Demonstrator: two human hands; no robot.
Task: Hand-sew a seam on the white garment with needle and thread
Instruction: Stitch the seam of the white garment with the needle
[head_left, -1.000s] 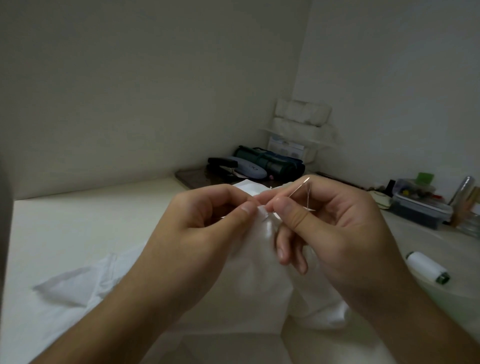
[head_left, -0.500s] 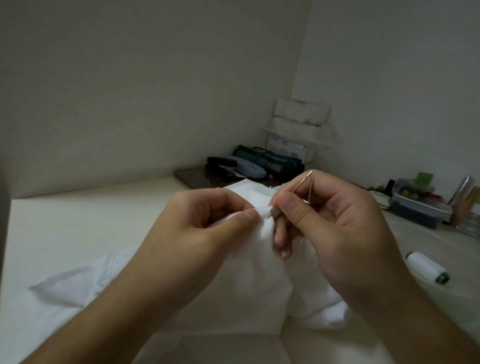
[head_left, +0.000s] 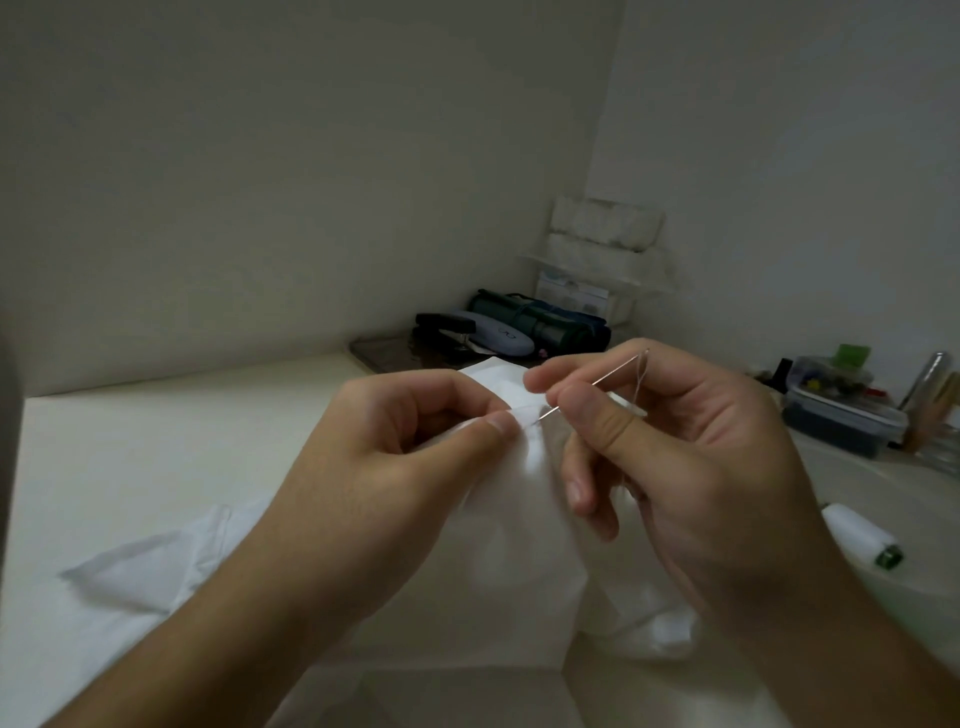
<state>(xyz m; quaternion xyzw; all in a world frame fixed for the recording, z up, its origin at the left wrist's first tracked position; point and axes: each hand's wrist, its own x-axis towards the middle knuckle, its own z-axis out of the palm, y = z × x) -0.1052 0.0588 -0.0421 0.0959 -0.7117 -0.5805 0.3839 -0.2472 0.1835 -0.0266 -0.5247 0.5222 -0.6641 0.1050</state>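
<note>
1. needle (head_left: 592, 384) pinched by right hand (head_left: 691, 441) between thumb and forefinger; tip points down-left into the fabric edge, eye end up-right with thread (head_left: 642, 370) looping off it.
2. left hand (head_left: 395, 467) pinches the white garment (head_left: 524, 545) fold between thumb and curled fingers, just left of the needle tip, nearly touching it.
3. key relation: needle's long axis runs diagonal from right hand toward the left thumb; likely next push goes along that line, so the left thumb sits in the path and could get pricked.
4. garment is held up between both hands, the rest draped down onto the table (head_left: 156, 447).
5. thread spool (head_left: 860, 535) lies on the table right of the right wrist, apart from it.
6. plastic box (head_left: 841, 415) at far right and dark cases (head_left: 535, 327) in the back corner, well clear of the work.
</note>
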